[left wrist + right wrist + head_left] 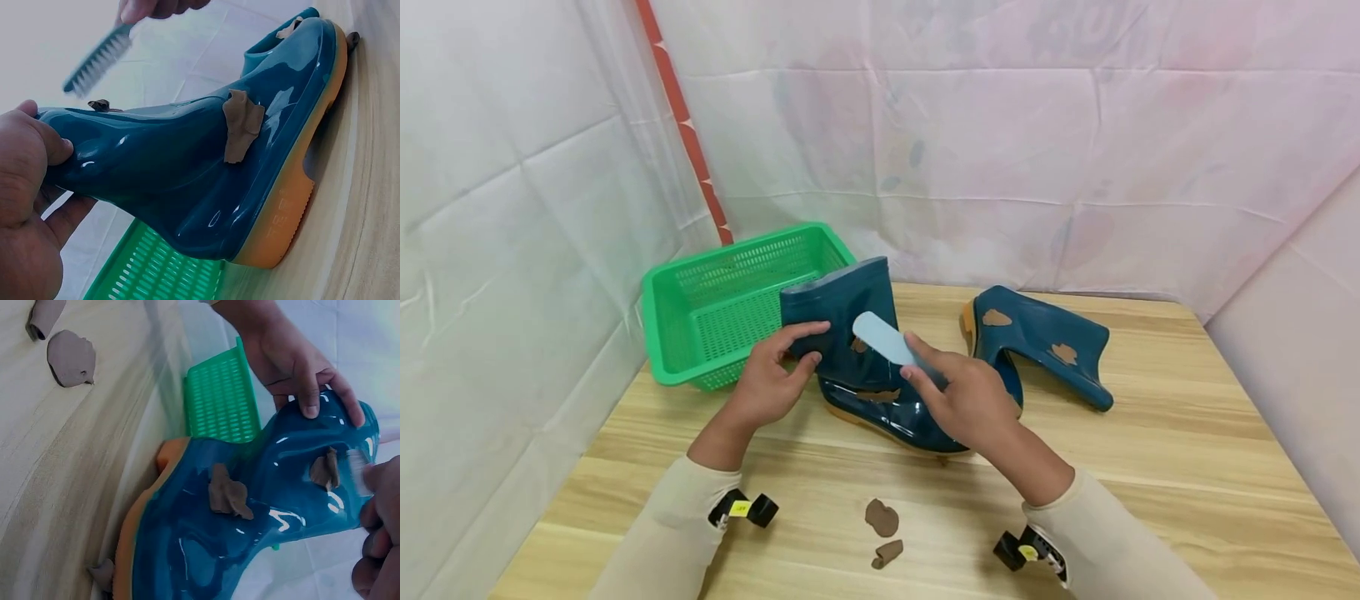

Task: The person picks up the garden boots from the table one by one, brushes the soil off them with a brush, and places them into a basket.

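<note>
"Look, the pale-blue oblong brush (882, 337) hides its own white bristles (358, 472) from the head view!"

"And they're a smear in the right wrist view. Oh, the right hand (973, 396) covers part of the lying dark-blue rubber boot (1037, 332)!"

"That small yellow left-wrist sticker (741, 508)? Print too tiny to read."

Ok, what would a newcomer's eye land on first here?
The glossy teal rubber boot standing at centre, its shaft held by the left hand, with a brush in the right hand beside it. Next, the bright green plastic basket behind on the left, and the second boot lying toward the right.
</note>
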Motion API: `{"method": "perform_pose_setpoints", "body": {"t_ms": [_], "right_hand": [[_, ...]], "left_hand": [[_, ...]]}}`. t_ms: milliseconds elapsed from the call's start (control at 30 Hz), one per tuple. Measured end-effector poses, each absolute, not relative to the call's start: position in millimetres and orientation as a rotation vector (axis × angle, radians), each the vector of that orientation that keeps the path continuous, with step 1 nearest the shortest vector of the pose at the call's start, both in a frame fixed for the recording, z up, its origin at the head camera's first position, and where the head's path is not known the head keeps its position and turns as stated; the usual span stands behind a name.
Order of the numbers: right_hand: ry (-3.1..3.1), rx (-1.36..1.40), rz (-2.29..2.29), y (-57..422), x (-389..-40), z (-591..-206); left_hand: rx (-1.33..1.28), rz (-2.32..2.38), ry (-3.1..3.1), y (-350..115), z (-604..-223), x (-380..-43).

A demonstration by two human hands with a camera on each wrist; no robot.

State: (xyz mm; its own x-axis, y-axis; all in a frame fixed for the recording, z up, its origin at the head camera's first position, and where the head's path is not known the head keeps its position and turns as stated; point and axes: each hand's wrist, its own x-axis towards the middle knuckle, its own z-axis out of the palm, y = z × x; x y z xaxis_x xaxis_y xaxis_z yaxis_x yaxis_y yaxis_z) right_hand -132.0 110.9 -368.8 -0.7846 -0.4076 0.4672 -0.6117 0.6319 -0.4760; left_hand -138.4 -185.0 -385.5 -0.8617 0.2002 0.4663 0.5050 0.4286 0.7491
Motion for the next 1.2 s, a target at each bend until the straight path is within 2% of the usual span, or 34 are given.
{"method": "perform_pose_setpoints", "body": {"t_ms": [367, 733, 1200], "right_hand": [[-2.658, 0.881, 0.843, 119.3, -123.7, -381.9], [-2.518, 0.856, 0.877, 122.5, -125.2, -365.2], [-2.614, 0.887, 0.661, 138.5, -118.3, -389.5]], "left_hand": [[-0.611, -1.421, -2.365, -186.9, -386.4, -136.7], [-0.633, -1.429, -2.338, -185.3, -388.7, -137.3], [-0.609, -1.315, -2.342, -184.1, -388.1, -142.0]]}}
